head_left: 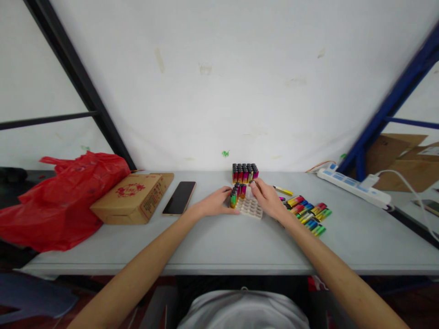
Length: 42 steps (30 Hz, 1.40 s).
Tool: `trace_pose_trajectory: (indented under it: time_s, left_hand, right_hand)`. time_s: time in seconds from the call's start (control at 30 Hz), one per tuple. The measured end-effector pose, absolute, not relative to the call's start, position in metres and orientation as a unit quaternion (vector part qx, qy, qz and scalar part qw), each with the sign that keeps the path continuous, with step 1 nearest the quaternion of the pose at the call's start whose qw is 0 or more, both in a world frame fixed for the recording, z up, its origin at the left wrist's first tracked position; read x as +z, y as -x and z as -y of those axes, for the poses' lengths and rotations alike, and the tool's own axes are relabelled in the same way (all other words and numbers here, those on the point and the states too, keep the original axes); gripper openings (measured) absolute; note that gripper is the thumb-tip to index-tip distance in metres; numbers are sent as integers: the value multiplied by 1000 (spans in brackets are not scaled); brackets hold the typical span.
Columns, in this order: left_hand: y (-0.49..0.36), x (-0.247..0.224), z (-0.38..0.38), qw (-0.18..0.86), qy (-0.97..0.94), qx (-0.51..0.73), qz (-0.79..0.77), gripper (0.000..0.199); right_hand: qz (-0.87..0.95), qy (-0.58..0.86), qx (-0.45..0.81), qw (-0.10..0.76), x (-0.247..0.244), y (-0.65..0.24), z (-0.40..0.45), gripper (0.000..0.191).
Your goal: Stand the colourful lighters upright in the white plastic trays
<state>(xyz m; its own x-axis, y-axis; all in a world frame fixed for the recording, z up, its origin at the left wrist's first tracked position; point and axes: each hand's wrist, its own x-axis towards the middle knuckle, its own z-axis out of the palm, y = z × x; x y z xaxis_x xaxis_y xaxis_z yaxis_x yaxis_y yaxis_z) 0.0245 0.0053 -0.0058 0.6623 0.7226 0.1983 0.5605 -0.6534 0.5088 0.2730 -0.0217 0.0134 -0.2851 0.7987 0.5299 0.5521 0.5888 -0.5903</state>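
1. The left hand's [219, 202] fingers grip the pale tray [253, 209] at its left end, on the tabletop [212, 246]; light pressure suits it.
2. The right hand's [269, 198] fingers pinch a dark-topped lighter [252, 182]; upright handling best spares the standing lighters [243, 191].

Open grey surface runs along the front edge of the grey desk [233, 251], a clear lane there! Leftward, the brown cardboard box [128, 196] and crumpled red plastic bag [68, 196] block the way; right, the long white power strip [355, 187] bars the back corner.
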Motion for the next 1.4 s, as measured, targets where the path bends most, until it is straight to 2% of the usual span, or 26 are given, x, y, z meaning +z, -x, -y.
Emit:
trace_pose_trajectory:
  time_s: [0.2, 0.33, 0.73, 1.0, 1.2, 1.3, 1.4]
  left_hand:
    - [-25, -5, -4, 211, -886, 194, -365, 77]
    - [-24, -6, -5, 207, -888, 197, -361, 77]
    - [-24, -8, -6, 208, -887, 205, -358, 76]
    - [-24, -8, -6, 202, -891, 195, -358, 75]
    - [-25, -6, -6, 199, -891, 189, -363, 76]
    - [-25, -5, -5, 201, -890, 191, -361, 75]
    - [-24, -6, -5, 200, -889, 196, -362, 75]
  right_hand:
    - [827, 385, 77, 402, 18, -276, 21, 40]
    - [840, 399, 84, 358, 17, -275, 23, 43]
    - [856, 422, 79, 289, 5, -274, 15, 31]
    - [874, 434, -49, 212, 3, -265, 17, 31]
    - [839, 466, -42, 277, 14, -294, 7, 45]
    - [798, 513, -75, 308, 17, -329, -7, 38]
    - [773, 557, -73, 294, 14, -360, -18, 27]
